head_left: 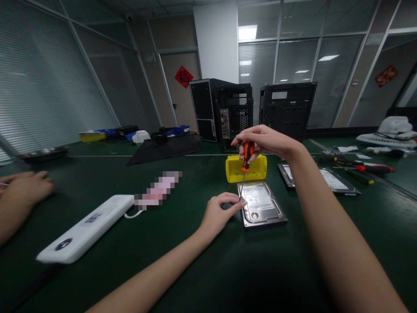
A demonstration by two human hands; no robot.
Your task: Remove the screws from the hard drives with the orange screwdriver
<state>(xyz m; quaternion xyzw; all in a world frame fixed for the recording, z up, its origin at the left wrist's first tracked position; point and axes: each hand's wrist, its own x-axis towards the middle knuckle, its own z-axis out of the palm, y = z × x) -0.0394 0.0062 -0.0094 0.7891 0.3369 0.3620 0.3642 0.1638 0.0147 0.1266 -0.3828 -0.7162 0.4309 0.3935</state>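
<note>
A silver hard drive (259, 204) lies flat on the dark green table, its labelled face up. My right hand (257, 141) is closed around the orange and black handle of a screwdriver (248, 153), held nearly upright with its shaft pointing down to the drive's left edge. There my left hand (224, 208) pinches thumb and fingers together beside the screwdriver's tip. What lies between those fingertips is too small to make out. Directly behind the drive stands a yellow tray (233, 170) with a few small bits in it.
More hard drives (335, 180) and several hand tools, including red-handled pliers (374, 168), lie to the right. Computer cases (203, 111) stand behind. On the left are a white power bank (87, 228) with a cable and another person's hand (28, 189). A black mat (166, 148) lies farther back.
</note>
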